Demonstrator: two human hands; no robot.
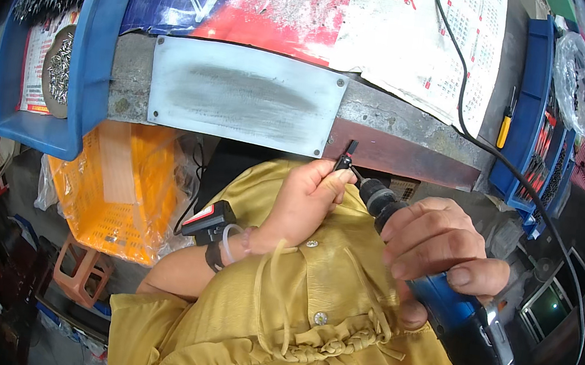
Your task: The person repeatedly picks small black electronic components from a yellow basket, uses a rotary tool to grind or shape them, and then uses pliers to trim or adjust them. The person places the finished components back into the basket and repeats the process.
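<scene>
My left hand pinches a small black part between thumb and fingers, just in front of the workbench edge. My right hand is wrapped round a corded blue and black power drill. Its black chuck points up and left, and a thin bit reaches the black part at my left fingertips. Whether the bit is inside the part or only against it, I cannot tell. Most of the part is hidden by my fingers.
On the bench edge lies a pale metal plate. A blue bin at left holds dark slender pieces and a bowl of small metal bits. A yellow crate stands below. At right are a yellow-handled screwdriver, blue trays and the drill's cord.
</scene>
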